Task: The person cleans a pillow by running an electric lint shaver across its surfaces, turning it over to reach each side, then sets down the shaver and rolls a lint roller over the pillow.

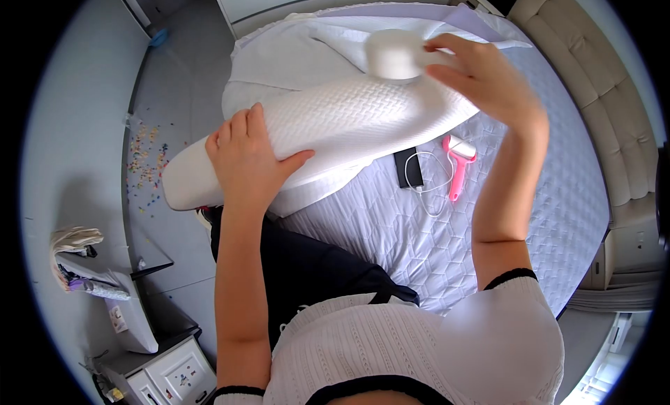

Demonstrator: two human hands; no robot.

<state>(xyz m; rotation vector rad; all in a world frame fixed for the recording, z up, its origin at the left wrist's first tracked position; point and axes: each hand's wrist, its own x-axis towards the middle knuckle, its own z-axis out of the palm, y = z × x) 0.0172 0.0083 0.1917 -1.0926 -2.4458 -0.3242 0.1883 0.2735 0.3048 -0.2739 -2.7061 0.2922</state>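
Note:
A long white pillow [335,115] with a woven texture lies slantwise across the edge of the bed, its left end sticking out past the edge. My left hand [248,157] grips this pillow near its left end, fingers over the far edge and thumb out along the near side. Above the pillow's right half, my right hand [474,73] is closed on a white, round, drum-shaped object [396,54]. Motion blurs that object and my fingertips, and its exact kind does not show.
On the quilted grey bed [558,188] lie a pink lint roller [458,166], a black power bank [407,169] and a white cable [434,213]. Rumpled white bedding [272,59] spreads behind the pillow. Small colourful pieces [145,160] are scattered on the floor. A white cabinet [174,377] stands lower left.

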